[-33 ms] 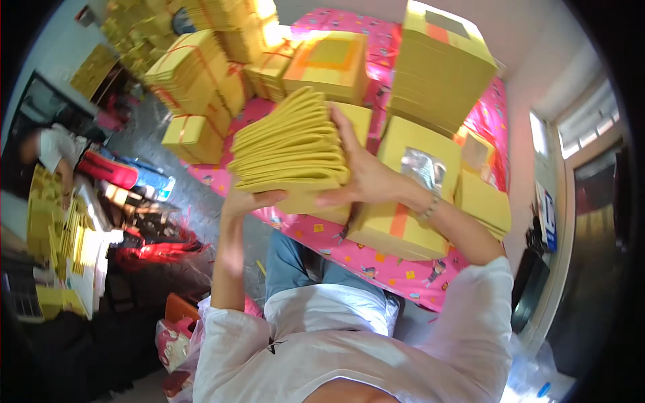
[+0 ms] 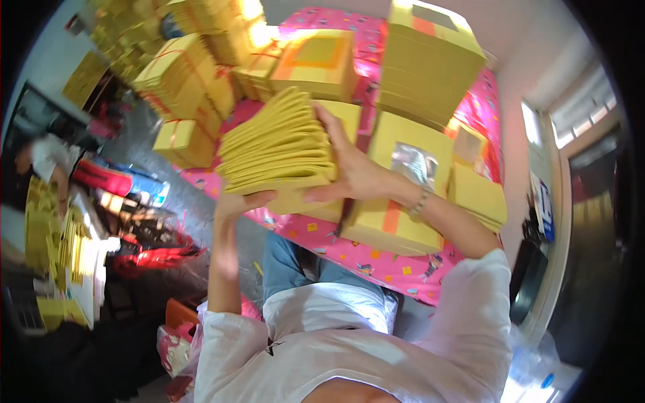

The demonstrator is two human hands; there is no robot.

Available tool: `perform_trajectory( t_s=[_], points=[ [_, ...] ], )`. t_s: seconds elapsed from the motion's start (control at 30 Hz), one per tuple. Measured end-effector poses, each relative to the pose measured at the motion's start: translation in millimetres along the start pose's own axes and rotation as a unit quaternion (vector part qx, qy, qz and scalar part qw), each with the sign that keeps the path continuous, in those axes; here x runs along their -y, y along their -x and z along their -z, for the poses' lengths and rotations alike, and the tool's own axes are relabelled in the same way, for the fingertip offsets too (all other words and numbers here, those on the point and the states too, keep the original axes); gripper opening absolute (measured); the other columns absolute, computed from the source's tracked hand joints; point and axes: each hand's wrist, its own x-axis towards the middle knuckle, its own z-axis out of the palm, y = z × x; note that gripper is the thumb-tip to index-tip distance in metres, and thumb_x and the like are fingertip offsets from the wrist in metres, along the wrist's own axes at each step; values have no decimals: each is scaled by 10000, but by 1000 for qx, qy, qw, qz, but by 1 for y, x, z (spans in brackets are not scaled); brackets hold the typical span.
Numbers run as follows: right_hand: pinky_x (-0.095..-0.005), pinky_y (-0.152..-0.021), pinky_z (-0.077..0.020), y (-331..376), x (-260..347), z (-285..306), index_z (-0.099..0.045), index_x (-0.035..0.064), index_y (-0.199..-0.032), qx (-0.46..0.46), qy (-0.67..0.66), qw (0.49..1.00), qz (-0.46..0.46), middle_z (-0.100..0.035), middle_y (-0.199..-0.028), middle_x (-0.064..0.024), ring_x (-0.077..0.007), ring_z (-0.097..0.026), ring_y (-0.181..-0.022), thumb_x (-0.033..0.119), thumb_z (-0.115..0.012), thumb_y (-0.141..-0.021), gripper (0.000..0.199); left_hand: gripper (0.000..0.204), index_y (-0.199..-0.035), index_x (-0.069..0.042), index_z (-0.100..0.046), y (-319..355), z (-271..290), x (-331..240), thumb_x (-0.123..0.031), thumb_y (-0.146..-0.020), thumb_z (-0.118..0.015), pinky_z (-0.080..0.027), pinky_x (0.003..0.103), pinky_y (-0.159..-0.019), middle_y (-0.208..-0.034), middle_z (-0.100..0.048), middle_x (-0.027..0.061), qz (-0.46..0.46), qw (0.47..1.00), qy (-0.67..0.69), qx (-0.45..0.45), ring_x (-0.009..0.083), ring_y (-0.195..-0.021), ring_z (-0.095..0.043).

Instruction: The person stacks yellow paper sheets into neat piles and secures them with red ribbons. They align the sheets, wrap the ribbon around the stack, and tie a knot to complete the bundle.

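On a pink patterned cover (image 2: pixel 416 279) we see a tall yellow stack (image 2: pixel 430 74); nearer, the right forearm (image 2: pixel 457 228) overlies a low yellow stack (image 2: pixel 386 232). Left of both, our yellow paper bundle (image 2: pixel 279 148), layers running crosswise, sits between right hand (image 2: pixel 353 168), gripping its right side, and left hand (image 2: pixel 235 205), its lower left.

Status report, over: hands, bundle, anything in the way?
Left hand low on bundle, right hand at its right side. Upper layers tilted. Stacks behind, none visibly blocking.
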Motion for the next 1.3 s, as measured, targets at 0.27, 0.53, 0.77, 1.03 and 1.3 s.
perform_trajectory(
  t_s=[0.27, 0.53, 0.77, 1.03, 1.3],
  points=[
    [-432, -1120, -180, 2, -2, -8, 84, -22, -1436, -56, 27, 994, 85, -126, -1435, -258, -365, -159, -1357, 413, -876, -574, 1361, 557, -1182, 7, -562, 17, 21, 9, -105, -694, -806, -478, 333, -886, -1105, -625, 86, 29, 997, -75, -19, 191, -1007, -589],
    [-400, -1141, -106, -9, -6, -3, 206, -11, -1421, -12, 1, 997, 73, 0, -1492, -233, -337, -65, -1396, 354, -892, -567, 1438, 516, -1170, 3, -551, 7, -7, -26, -63, -708, -774, -484, 304, -857, -1068, -616, 68, 63, 993, 81, -53, 164, -967, -590],
    [-412, -1103, -185, -19, 1, -6, -41, 2, -1441, -21, -61, 997, 43, -253, -1340, -192, -331, -224, -1295, 243, -836, -600, 1182, 950, -1421, -23, -214, -9, -23, -58, -318, -721, -783, -415, 354, -967, -1276, -469, 139, -83, 989, 57, -111, 218, -1145, -499],
    [-434, -1114, -182, -19, -4, -6, 28, 1, -1432, -1, 4, 996, 86, -178, -1425, -201, -343, -181, -1357, 276, -849, -597, 1242, 782, -1452, -46, -187, -22, -39, -69, -382, -867, -584, -284, 358, -1066, -1340, -400, 146, -72, 974, 112, -181, 221, -1261, -386],
    [-442, -1104, -207, -19, 5, -3, 59, 15, -1430, 2, -83, 995, 56, -209, -1428, -206, -337, -212, -1352, 281, -873, -571, 1295, 595, -1415, -28, -288, -25, -48, -78, -266, -906, -483, -285, 345, -1059, -1319, -425, 134, -53, 963, 157, -214, 211, -1241, -394]
  ],
)
